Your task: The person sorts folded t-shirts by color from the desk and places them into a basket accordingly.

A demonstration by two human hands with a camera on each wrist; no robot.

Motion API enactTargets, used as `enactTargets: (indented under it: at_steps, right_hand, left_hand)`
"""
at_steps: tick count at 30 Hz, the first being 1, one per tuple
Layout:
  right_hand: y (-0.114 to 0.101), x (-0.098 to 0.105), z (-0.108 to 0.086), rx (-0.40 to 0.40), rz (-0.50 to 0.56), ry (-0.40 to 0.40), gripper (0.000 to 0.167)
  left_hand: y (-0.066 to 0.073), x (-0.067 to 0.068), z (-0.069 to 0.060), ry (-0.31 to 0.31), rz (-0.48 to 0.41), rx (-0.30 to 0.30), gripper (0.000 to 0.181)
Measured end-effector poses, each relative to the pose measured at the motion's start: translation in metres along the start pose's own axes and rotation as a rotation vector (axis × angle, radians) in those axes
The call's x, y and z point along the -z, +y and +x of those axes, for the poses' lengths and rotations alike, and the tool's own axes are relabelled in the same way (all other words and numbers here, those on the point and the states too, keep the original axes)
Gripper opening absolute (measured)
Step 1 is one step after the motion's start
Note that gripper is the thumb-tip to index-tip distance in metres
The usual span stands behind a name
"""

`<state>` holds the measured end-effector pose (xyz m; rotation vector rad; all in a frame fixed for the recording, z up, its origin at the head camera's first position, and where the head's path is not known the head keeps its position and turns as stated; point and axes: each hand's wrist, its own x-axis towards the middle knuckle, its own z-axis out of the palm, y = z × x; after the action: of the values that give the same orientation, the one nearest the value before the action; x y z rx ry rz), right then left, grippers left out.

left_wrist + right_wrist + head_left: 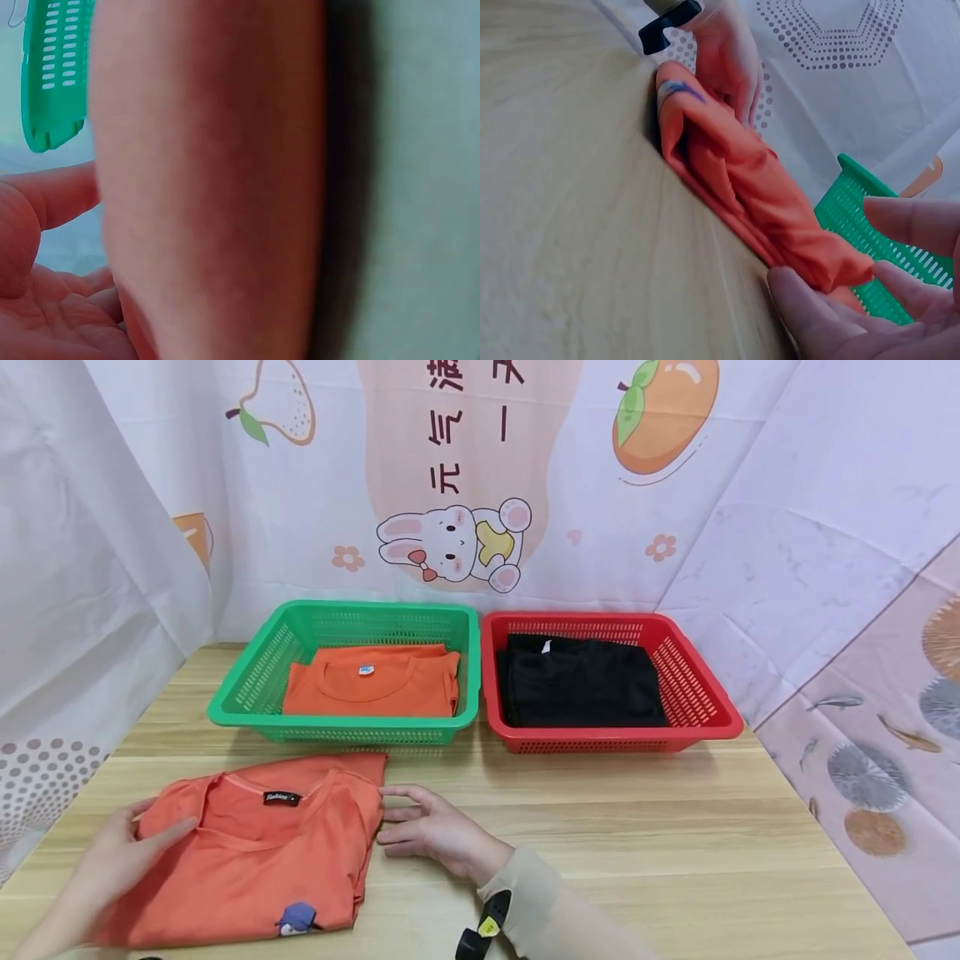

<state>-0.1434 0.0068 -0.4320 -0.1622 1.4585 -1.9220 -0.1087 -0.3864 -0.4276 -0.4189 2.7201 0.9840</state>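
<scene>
A folded orange T-shirt (pixel 300 868) with a black neck label and a small blue print lies on the table's left front. My left hand (pixel 120 856) is at its left edge, thumb stretched over the cloth; part of the fingers is hidden behind the shirt. At the opposite edge, my right hand (pixel 442 835) touches the shirt near the shoulder with fingers extended and apart. The right wrist view shows those fingertips (pixel 791 292) against the layered side of the fold. In the left wrist view the forearm blocks most of the scene.
Behind the shirt stands a green basket (pixel 345 722) holding a folded orange shirt (pixel 375 693). Beside it, a red basket (pixel 615 735) contains folded black clothing (pixel 585 685). The wooden table (pixel 637 843) ends at hanging printed cloths at the back and sides.
</scene>
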Motion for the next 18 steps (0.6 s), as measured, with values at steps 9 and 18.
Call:
enactTargets:
  at_steps: [9, 18]
  right_hand:
    - [-0.002, -0.001, -0.002, -0.016, 0.018, 0.043, 0.053]
    - [-0.002, 0.003, 0.000, -0.025, 0.130, 0.051, 0.046]
  left_hand:
    - [0.008, -0.007, -0.003, 0.040, -0.006, 0.002, 0.086]
    - [0.014, -0.012, -0.005, -0.071, -0.166, 0.073, 0.099]
